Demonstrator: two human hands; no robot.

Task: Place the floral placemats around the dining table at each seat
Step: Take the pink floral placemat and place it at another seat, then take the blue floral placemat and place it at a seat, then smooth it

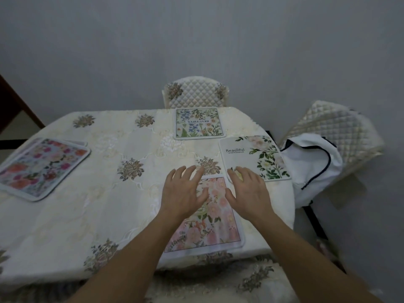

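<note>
A pink floral placemat [215,230] lies flat at the near edge of the dining table [122,193]. My left hand [182,191] and my right hand [248,189] hover over its far end, fingers spread, holding nothing. A white placemat with green leaves and the word "Beautiful" [254,157] lies at the right edge, its near corner under my right fingertips. A blue-and-green floral placemat [199,123] sits at the far edge before a chair. At the left edge rests a bright multicolour floral placemat [42,168], with another mat's edge showing beneath it.
A quilted cream chair [195,92] stands at the far side. A second quilted chair [334,130] at the right carries a white bag with dark trim [310,169]. A grey wall runs behind. A cushioned seat [218,283] lies just below the table's near edge.
</note>
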